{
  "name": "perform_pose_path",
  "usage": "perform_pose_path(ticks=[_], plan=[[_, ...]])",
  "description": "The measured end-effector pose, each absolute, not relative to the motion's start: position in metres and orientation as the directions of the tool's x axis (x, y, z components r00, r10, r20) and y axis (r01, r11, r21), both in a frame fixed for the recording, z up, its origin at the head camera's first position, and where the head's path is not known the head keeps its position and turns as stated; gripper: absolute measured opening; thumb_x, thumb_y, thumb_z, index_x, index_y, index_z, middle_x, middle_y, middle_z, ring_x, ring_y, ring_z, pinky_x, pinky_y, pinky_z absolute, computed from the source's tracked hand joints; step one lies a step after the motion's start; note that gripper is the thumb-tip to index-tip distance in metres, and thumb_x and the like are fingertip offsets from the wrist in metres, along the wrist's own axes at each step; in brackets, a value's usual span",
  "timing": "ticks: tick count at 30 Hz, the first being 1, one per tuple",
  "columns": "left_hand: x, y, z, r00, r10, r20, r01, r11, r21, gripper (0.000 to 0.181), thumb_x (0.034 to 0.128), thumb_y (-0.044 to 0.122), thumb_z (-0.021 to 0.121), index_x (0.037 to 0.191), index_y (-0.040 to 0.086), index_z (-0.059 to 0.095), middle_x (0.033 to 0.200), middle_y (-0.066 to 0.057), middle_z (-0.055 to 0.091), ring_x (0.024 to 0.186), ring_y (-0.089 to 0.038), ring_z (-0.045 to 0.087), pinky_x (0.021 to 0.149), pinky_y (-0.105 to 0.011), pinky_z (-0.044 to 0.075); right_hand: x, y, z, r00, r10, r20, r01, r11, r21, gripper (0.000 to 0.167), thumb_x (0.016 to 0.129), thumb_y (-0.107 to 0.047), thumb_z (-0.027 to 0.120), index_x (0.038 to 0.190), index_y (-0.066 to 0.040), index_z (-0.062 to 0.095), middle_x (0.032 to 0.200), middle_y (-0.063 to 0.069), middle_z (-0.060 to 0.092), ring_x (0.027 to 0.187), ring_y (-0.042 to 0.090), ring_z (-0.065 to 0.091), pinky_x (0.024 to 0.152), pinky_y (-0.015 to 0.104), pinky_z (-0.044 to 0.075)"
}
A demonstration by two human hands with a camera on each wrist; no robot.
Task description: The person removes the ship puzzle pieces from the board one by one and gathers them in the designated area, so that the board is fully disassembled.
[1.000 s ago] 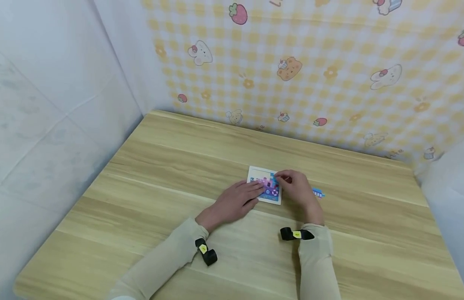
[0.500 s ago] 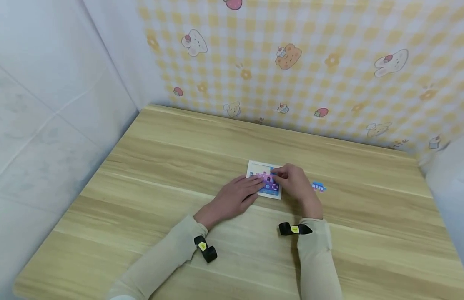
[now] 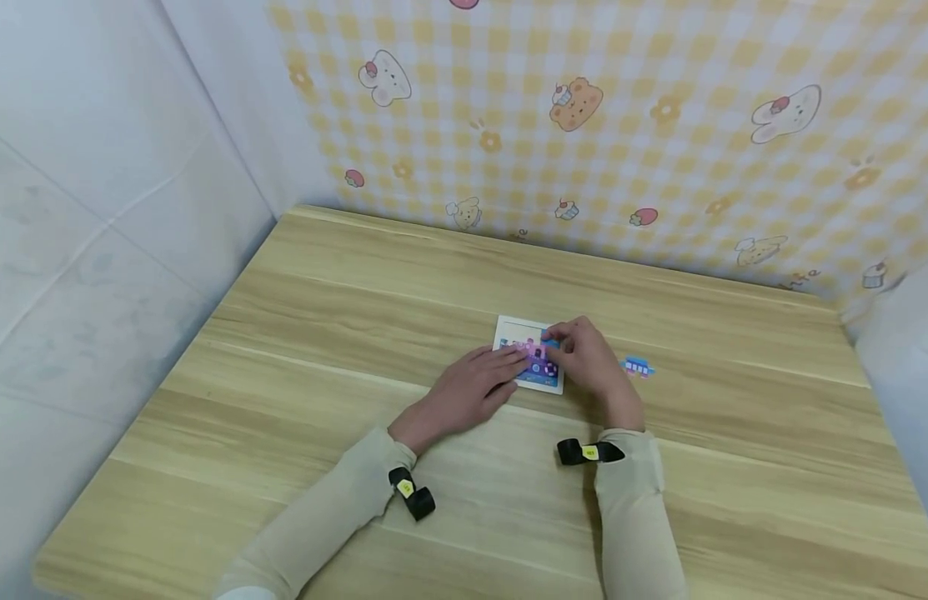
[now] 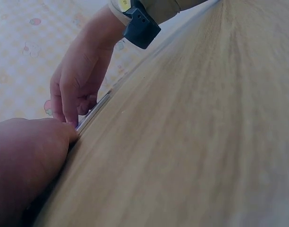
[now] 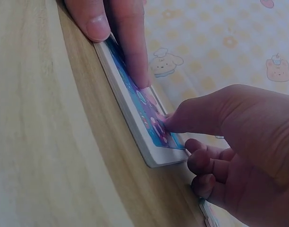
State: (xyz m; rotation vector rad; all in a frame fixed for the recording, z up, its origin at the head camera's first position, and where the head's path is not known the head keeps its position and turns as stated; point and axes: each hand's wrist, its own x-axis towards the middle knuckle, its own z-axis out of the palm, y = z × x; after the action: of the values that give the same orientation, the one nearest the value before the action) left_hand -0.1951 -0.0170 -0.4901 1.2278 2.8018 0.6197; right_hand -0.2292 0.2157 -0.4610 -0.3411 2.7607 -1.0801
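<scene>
A small jigsaw puzzle [image 3: 539,387] with a white frame and a pink, purple and blue picture lies on the table. Across its left part rests my left hand [image 3: 471,390], fingers nearly straight, covering some of the picture. My right hand [image 3: 589,360] is at the upper right of the picture, its thumb and index finger bent around a blue puzzle piece [image 3: 551,342]. In the right wrist view the right thumb [image 5: 196,116] touches the picture near the frame's corner, and the other fingers curl beside the edge. The thumb hides much of the piece there.
A loose blue puzzle piece [image 3: 638,367] with a row of white windows lies right of the right hand. The wood-grain table [image 3: 343,333] meets a yellow checked cloth [image 3: 501,108] at the back and a pale wall [image 3: 118,208] at left.
The head view has tilted down slightly. My right thumb and index finger have shifted a little at the puzzle's upper right, and the loose piece shows more fully. The left hand stays put.
</scene>
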Motion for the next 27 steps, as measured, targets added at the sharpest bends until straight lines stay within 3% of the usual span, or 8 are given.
perform_pose_path(ticks=[7, 13, 21, 27], plan=[[-0.1953, -0.0174, -0.4888, -0.685, 0.712, 0.157, 0.709, 0.6, 0.372, 0.047, 0.1073, 0.03, 0.043, 0.152, 0.015, 0.042, 0.157, 0.001, 0.038, 0.147, -0.014, 0.029, 0.121, -0.038, 0.019, -0.2272, 0.2143, -0.4588, -0.967, -0.238, -0.087, -0.112, 0.712, -0.693, 0.02, 0.096, -0.011, 0.063, 0.112, -0.001, 0.069, 0.118, 0.017, 0.043, 0.083, 0.024, 0.045, 0.069, 0.034, 0.041], [-0.1944, -0.0175, -0.4871, -0.681, 0.715, 0.156, 0.711, 0.595, 0.375, 0.047, 0.1071, 0.029, 0.043, 0.152, 0.014, 0.041, 0.157, 0.0, 0.038, 0.146, -0.016, 0.03, 0.121, -0.039, 0.019, -0.2267, 0.2141, -0.458, -0.969, -0.237, -0.068, -0.128, 0.721, -0.681, 0.018, 0.094, -0.011, 0.066, 0.109, -0.002, 0.071, 0.12, 0.016, 0.049, 0.083, 0.024, 0.047, 0.071, 0.035, 0.042], [-0.1943, -0.0182, -0.4858, -0.684, 0.714, 0.148, 0.707, 0.598, 0.378, 0.048, 0.1074, 0.03, 0.042, 0.152, 0.015, 0.04, 0.158, 0.0, 0.037, 0.147, -0.016, 0.029, 0.121, -0.04, 0.018, -0.2284, 0.2163, -0.4541, -0.976, -0.209, -0.059, -0.112, 0.715, -0.69, 0.038, 0.092, -0.014, 0.071, 0.125, 0.003, 0.063, 0.104, 0.015, 0.052, 0.08, 0.024, 0.047, 0.066, 0.034, 0.041], [-0.1946, -0.0182, -0.4841, -0.682, 0.718, 0.137, 0.708, 0.602, 0.368, 0.047, 0.1075, 0.03, 0.042, 0.153, 0.015, 0.04, 0.158, 0.0, 0.036, 0.147, -0.016, 0.029, 0.121, -0.04, 0.018, -0.2285, 0.218, -0.4538, -0.976, -0.214, -0.042, -0.121, 0.693, -0.711, 0.033, 0.092, -0.015, 0.072, 0.122, -0.002, 0.064, 0.095, 0.013, 0.055, 0.079, 0.024, 0.049, 0.065, 0.034, 0.042]])
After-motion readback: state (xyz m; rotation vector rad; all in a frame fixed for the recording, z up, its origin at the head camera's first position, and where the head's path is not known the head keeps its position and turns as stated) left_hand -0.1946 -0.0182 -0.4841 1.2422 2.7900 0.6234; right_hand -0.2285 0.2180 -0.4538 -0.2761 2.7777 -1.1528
